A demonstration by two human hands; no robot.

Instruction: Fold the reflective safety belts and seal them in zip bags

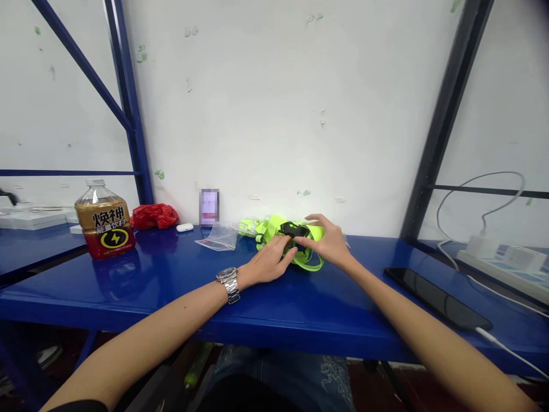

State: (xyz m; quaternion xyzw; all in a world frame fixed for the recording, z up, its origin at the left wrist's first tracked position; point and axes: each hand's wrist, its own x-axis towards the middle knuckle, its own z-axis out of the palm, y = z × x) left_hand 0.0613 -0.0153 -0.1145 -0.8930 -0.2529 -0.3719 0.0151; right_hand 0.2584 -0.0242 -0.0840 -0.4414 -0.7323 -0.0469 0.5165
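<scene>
A bundle of neon yellow-green strap webbing lies on the blue table near the wall, with looser straps behind it. A black plastic buckle sits on top of the bundle. My left hand, with a steel watch at the wrist, reaches in from the left, its fingertips closed at the buckle's near left side. From the right, my right hand pinches the buckle's right end between thumb and fingers. A neon strap loop hangs below the right hand. My fingers cover part of the buckle.
A clear zip bag lies left of the straps. Farther left are a white earbud case, a red plastic bag and a large drink bottle. A phone leans against the wall; another phone lies right, cabled.
</scene>
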